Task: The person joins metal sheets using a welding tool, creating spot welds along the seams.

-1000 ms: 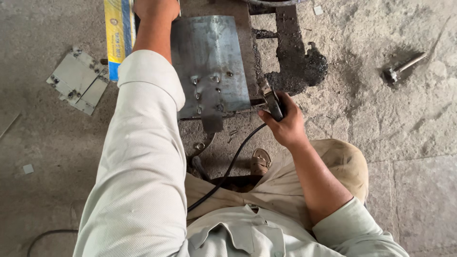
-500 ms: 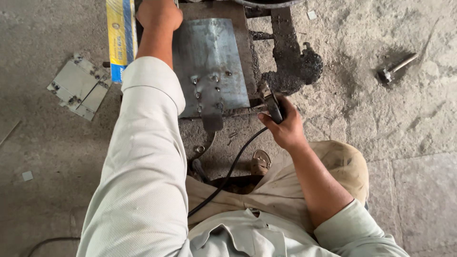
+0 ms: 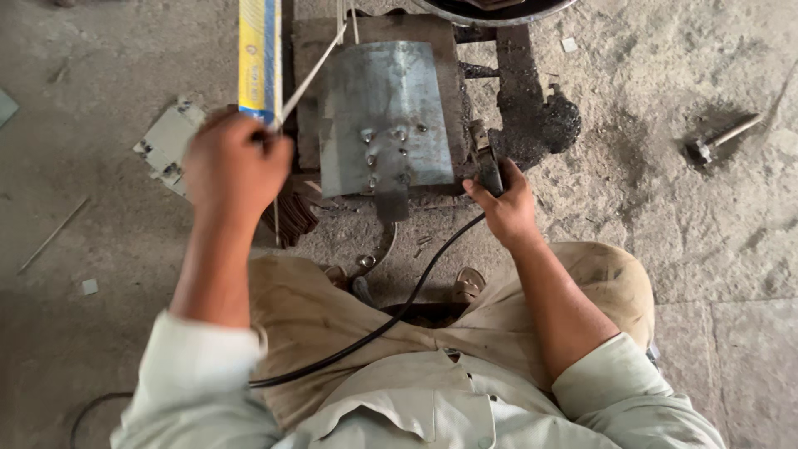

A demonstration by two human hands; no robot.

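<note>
My left hand (image 3: pixel 235 166) is closed around a thin welding rod (image 3: pixel 312 75) that slants up to the right over a bent grey metal sheet (image 3: pixel 384 116). The sheet has several rivets or weld spots near its lower middle and lies on a dark block. My right hand (image 3: pixel 504 204) grips a dark welding holder (image 3: pixel 486 166) at the sheet's right edge. A black cable (image 3: pixel 399 312) runs from the holder down across my lap.
A yellow and blue rod packet (image 3: pixel 258 54) lies left of the sheet. A small grey plate (image 3: pixel 166 145) rests on the concrete at left. A bolt-like tool (image 3: pixel 719 140) lies at right. A dark round rim (image 3: pixel 490 10) shows at the top.
My left hand has drawn back from the far end of the sheet toward me and now holds a thin rod. The right hand has stayed on the holder.
</note>
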